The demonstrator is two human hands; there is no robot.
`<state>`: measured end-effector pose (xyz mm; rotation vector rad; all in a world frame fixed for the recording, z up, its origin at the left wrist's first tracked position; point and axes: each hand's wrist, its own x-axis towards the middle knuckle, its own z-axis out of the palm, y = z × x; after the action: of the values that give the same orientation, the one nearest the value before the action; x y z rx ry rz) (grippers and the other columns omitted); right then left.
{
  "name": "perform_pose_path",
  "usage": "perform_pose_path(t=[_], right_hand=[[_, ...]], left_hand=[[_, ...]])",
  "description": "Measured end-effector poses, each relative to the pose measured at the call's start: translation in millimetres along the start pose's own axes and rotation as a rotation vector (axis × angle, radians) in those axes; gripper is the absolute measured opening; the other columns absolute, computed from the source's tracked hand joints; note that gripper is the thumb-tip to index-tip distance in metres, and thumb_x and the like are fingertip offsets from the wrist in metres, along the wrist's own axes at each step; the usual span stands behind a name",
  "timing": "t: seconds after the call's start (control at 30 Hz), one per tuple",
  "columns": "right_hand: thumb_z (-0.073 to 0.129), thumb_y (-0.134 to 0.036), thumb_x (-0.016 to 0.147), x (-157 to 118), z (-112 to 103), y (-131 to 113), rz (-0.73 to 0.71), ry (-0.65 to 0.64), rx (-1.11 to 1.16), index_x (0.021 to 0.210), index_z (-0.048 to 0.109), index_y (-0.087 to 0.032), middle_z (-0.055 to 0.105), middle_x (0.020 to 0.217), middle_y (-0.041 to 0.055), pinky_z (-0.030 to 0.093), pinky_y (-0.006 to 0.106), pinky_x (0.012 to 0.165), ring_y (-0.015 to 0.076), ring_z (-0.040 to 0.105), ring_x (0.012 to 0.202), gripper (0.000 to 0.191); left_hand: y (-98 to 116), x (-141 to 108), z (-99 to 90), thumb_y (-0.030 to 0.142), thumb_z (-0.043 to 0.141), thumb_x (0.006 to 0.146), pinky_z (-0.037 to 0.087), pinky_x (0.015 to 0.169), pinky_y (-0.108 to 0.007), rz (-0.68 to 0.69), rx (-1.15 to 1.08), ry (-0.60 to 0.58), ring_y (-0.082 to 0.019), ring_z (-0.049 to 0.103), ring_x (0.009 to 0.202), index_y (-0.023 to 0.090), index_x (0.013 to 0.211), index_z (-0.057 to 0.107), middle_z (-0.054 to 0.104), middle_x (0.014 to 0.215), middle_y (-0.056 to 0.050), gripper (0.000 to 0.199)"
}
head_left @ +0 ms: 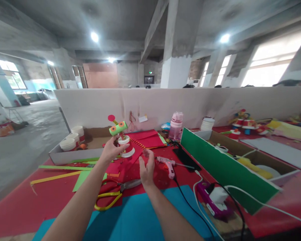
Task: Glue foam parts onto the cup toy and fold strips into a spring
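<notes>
A paper cup figure (126, 150) with a red and white body stands above the red table covering. Its green tube head (118, 128) has orange ring eyes, and a red disc (111, 117) tops a spring stalk. My left hand (112, 149) is closed around the left side of the figure, at its spring neck and cup. From the figure, a red and yellow folded paper spring (137, 143) stretches right to the fingertips of my right hand (147, 167), which are pinched at its end. Yellow-handled scissors (109, 197) lie below, between my forearms.
A pink glue gun (167, 164) lies right of my right hand, near a black phone (184, 160). A green-sided box (223, 170) and purple power strip (213, 204) are at the right. A box with white cups (68, 144), paper strips (56, 177) and blue sheets (130, 217) surround the hands.
</notes>
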<state>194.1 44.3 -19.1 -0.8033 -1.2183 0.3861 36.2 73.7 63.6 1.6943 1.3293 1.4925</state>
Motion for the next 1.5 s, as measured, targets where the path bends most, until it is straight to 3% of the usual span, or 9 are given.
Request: perform_pose_path(t=[0.07,0.13,0.2,0.27,0.47,0.67,0.97,1.3,1.5], right_hand=[[0.050,-0.023,0.083,-6.1,-1.1,-16.5,-0.193,-0.115,-0.074,0.097,0.053,-0.018,0.057,0.089,0.0080,0.046,0.035,0.077,0.0201,0.055,0.084,0.015],[0.049,-0.022,0.084,-16.4,4.3,-30.0,-0.409,-0.369,-0.101,0.079,0.052,-0.020,0.056,0.074,0.0036,0.044,0.030,0.069,0.0174,0.053,0.073,0.006],[0.049,-0.022,0.083,-25.8,12.0,-37.0,-0.541,-0.527,-0.115,0.066,0.046,-0.022,0.053,0.064,0.0004,0.040,0.027,0.061,0.0144,0.049,0.063,0.018],[0.049,-0.023,0.084,-30.4,17.1,-37.5,-0.583,-0.585,-0.141,0.061,0.041,-0.022,0.051,0.059,-0.0009,0.037,0.026,0.057,0.0129,0.047,0.059,0.025],[0.046,-0.023,0.086,-23.1,11.4,-30.3,-0.516,-0.528,-0.227,0.058,0.037,-0.022,0.049,0.055,-0.0021,0.036,0.026,0.056,0.0115,0.044,0.054,0.029],[0.046,-0.022,0.086,-21.6,11.1,-32.8,-0.513,-0.538,-0.239,0.058,0.038,-0.022,0.052,0.056,-0.0016,0.037,0.025,0.058,0.0110,0.047,0.055,0.029],[0.047,-0.024,0.086,-23.2,10.7,-31.6,-0.446,-0.552,-0.239,0.057,0.037,-0.023,0.050,0.055,-0.0019,0.039,0.026,0.057,0.0122,0.049,0.055,0.031],[0.046,-0.025,0.087,-22.9,11.7,-31.4,-0.454,-0.518,-0.211,0.057,0.033,-0.023,0.048,0.052,-0.0027,0.036,0.026,0.055,0.0115,0.047,0.052,0.032],[0.046,-0.024,0.086,-23.1,12.4,-29.8,-0.442,-0.530,-0.200,0.057,0.035,-0.023,0.049,0.052,-0.0026,0.037,0.025,0.054,0.0112,0.048,0.052,0.032]], left_hand=[[-3.5,2.7,10.2,0.040,0.078,0.059,0.049,0.076,-0.032,0.016,-0.039,0.005,-0.021,0.064,0.083,0.014,0.106,0.061,0.069,0.094,-0.007,0.056],[-8.8,4.2,24.0,0.039,0.079,0.059,0.049,0.077,-0.033,0.022,-0.044,-0.009,-0.021,0.064,0.083,0.014,0.107,0.060,0.069,0.094,-0.007,0.058],[-15.7,5.1,39.2,0.038,0.079,0.057,0.049,0.077,-0.033,0.026,0.004,-0.015,-0.022,0.064,0.084,0.013,0.108,0.060,0.069,0.095,-0.008,0.060],[-23.2,5.8,53.0,0.038,0.080,0.056,0.048,0.078,-0.034,0.036,0.093,-0.010,-0.022,0.064,0.084,0.013,0.107,0.061,0.069,0.095,-0.008,0.060],[-37.5,7.6,77.6,0.040,0.075,0.062,0.046,0.077,-0.033,0.050,0.248,-0.069,-0.021,0.062,0.081,0.015,0.109,0.059,0.068,0.095,-0.007,0.056],[-47.3,11.9,86.9,0.040,0.074,0.063,0.046,0.073,-0.030,0.089,0.192,-0.136,-0.019,0.061,0.077,0.017,0.103,0.059,0.067,0.086,-0.003,0.048],[-51.7,14.6,85.0,0.037,0.074,0.061,0.046,0.080,-0.033,0.070,0.177,-0.157,-0.021,0.062,0.085,0.016,0.103,0.059,0.067,0.093,-0.005,0.049],[-48.9,14.4,83.4,0.033,0.074,0.061,0.044,0.086,-0.033,0.137,0.224,-0.195,-0.020,0.061,0.090,0.016,0.107,0.057,0.066,0.097,-0.005,0.052],[-48.3,13.2,77.6,0.032,0.080,0.054,0.042,0.094,-0.037,0.088,0.170,-0.139,-0.024,0.060,0.104,0.018,0.106,0.060,0.065,0.108,-0.009,0.058]])
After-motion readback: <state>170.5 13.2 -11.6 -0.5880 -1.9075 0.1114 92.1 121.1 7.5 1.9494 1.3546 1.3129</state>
